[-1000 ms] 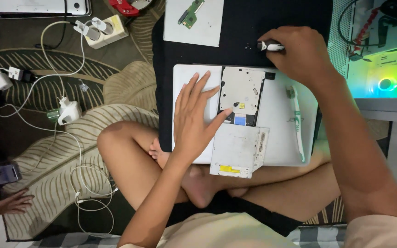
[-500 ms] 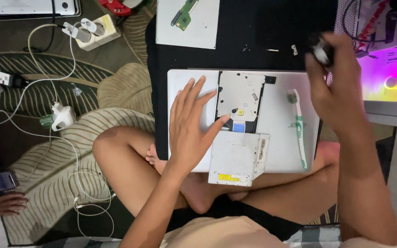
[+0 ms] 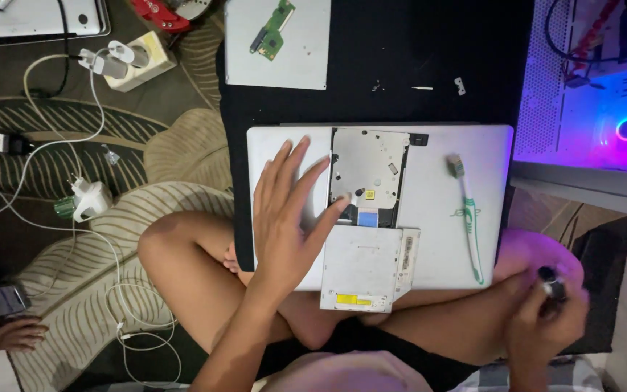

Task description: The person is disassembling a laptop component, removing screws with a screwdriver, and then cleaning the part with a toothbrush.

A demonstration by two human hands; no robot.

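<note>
The left hand (image 3: 288, 218) lies spread flat on the upturned laptop (image 3: 437, 189), fingertips at the opened drive bay (image 3: 369, 174). The disc drive (image 3: 363, 268) sits pulled out at the laptop's near edge. The right hand (image 3: 546, 319) pinches a small dark tool (image 3: 551, 284). Removal looks done; refitting remains.
</note>
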